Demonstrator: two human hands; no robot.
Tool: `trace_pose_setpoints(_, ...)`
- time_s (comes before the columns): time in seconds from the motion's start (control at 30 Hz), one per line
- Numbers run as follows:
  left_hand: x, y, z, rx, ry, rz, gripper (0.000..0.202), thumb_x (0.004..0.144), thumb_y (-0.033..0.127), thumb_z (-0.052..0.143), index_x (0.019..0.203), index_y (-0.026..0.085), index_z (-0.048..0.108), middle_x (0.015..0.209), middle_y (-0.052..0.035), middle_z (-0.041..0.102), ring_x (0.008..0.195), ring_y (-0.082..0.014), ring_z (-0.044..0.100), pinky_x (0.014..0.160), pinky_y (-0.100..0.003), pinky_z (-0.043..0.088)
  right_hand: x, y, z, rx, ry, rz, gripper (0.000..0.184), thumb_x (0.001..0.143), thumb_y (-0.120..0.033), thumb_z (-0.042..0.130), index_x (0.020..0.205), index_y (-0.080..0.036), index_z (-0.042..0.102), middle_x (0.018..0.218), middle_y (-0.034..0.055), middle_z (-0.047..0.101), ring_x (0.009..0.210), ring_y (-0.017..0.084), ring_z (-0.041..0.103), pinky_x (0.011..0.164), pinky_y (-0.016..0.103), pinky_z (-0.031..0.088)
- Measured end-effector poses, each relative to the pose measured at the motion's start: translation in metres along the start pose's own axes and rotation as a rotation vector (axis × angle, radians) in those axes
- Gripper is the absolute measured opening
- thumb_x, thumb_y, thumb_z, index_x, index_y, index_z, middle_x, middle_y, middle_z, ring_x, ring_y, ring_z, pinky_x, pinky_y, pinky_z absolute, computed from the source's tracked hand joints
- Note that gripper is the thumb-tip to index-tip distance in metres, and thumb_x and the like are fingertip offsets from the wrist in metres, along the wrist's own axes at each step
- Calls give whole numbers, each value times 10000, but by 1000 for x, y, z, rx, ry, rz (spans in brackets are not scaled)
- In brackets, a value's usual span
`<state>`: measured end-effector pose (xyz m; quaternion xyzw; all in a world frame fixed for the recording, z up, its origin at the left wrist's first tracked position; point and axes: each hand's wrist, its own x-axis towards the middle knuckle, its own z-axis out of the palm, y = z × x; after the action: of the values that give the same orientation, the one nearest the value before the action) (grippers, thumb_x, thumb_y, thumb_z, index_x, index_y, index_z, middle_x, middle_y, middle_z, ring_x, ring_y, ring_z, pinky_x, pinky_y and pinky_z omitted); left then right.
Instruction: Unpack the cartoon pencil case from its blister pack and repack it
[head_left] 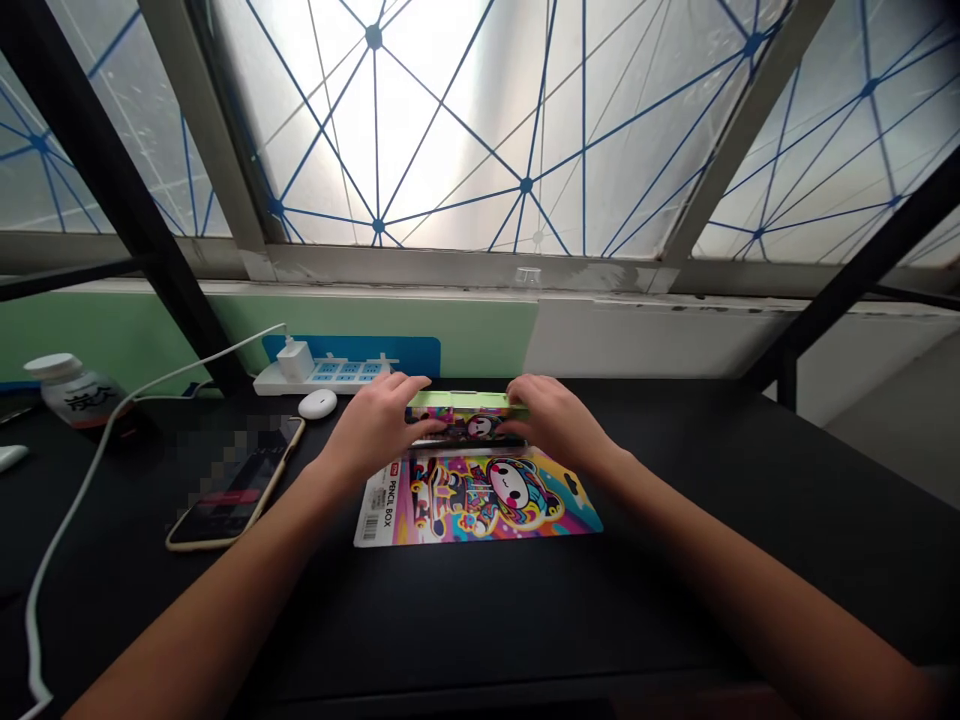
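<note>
Together, left hand [379,422] and right hand [555,422] grip a lime-lidded, cartoon-printed pencil box [466,422].

- Black desk [675,600], spanning the view
- Printed card [480,500], lying flat at centre
- Phone [232,490], screen up, left of the card
- White mouse [317,403], behind the phone
- Power strip [322,378], at the back edge
- Jar [75,390], far left
- White cable [67,510], looping along the left

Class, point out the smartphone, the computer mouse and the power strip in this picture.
smartphone [225,497]: head view, on its screen.
computer mouse [317,404]: head view, on its top.
power strip [346,371]: head view, on its socket face.
</note>
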<state>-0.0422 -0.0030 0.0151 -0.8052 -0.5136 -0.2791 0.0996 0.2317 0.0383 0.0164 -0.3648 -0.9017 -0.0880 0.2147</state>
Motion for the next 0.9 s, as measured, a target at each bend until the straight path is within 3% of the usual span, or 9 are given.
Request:
trace_pose_setpoints(0.13, -24, 29, -29, -55, 187, 161, 373, 940, 297, 642, 1294, 208, 567, 1169, -99, 651, 1108, -269, 572, 973, -420, 492, -36, -13, -24, 15, 289, -60, 329, 929, -260, 641, 1223, -182, 517, 1114, 128, 601, 1024, 271, 571, 909, 408, 474)
trace_pose_setpoints(0.23, -61, 49, -35, -58, 195, 203, 382, 946, 187, 602, 1317, 256, 544, 1199, -89, 636, 1124, -273, 557, 998, -444, 472, -70, -32, -29, -56, 329, -148, 367, 946, -175, 574, 1307, -206, 512, 1083, 111, 604, 982, 259, 571, 870, 398, 496)
trace_pose_setpoints(0.3, -88, 54, -27, -68, 148, 170, 409, 943, 156, 581, 1331, 276, 536, 1212, -87, 636, 1135, -284, 554, 1008, -469, 462, -89, -44, -24, -94, 301, -189, 337, 941, -134, 548, 1270, -204, 553, 1045, 101, 628, 966, 257, 582, 864, 404, 503)
trace_pose_setpoints(0.4, -121, 52, -9, -79, 29, 6, 378, 946, 165, 537, 1305, 280, 557, 1304, -93, 596, 1197, -307, 534, 995, -491, 476, -106, -54, -12, -71, 217, -217, 220, 948, -147, 526, 1148, -189, 608, 1068, 122, 654, 999, 270, 608, 876, 432, 524)
trace_pose_setpoints(0.5, -139, 44, -1, -169, -59, -213, 546, 932, 373, 596, 1440, 267, 430, 1472, -114, 482, 1344, -337, 455, 1066, -512, 445, -108, -53, -5, 58, 78, -163, 258, 937, -306, 617, 1162, -184, 596, 1281, 172, 613, 1170, 311, 588, 955, 475, 521)
trace_pose_setpoints(0.6, -144, 42, -2, -253, -153, -383, 698, 910, 504, 593, 1512, 262, 336, 1521, -114, 454, 1368, -332, 464, 1083, -495, 441, -109, -47, -3, 178, -45, -99, 636, 826, -475, 750, 1344, -196, 509, 1455, 185, 519, 1353, 347, 473, 1079, 530, 443)
trace_pose_setpoints(0.67, -142, 42, -4, -279, -200, -410, 720, 894, 510, 602, 1518, 255, 347, 1504, -114, 485, 1360, -338, 477, 1104, -506, 410, -112, -40, -4, 247, -85, -42, 742, 794, -485, 779, 1411, -218, 465, 1492, 175, 493, 1396, 348, 429, 1115, 547, 403)
trace_pose_setpoints(0.77, -138, 45, -4, -304, -245, -418, 739, 872, 477, 624, 1524, 252, 359, 1497, -122, 492, 1371, -354, 453, 1128, -534, 359, -119, -31, -9, 380, -143, 107, 664, 831, -447, 749, 1412, -261, 486, 1511, 136, 485, 1389, 324, 445, 1106, 520, 421)
trace_pose_setpoints(0.9, -137, 47, -5, -345, -254, -481, 804, 875, 430, 625, 1572, 296, 248, 1459, -119, 497, 1346, -341, 465, 1104, -526, 378, -115, -21, -25, 571, -217, 206, 516, 830, -478, 738, 1292, -285, 613, 1444, 82, 563, 1333, 318, 506, 1092, 477, 431)
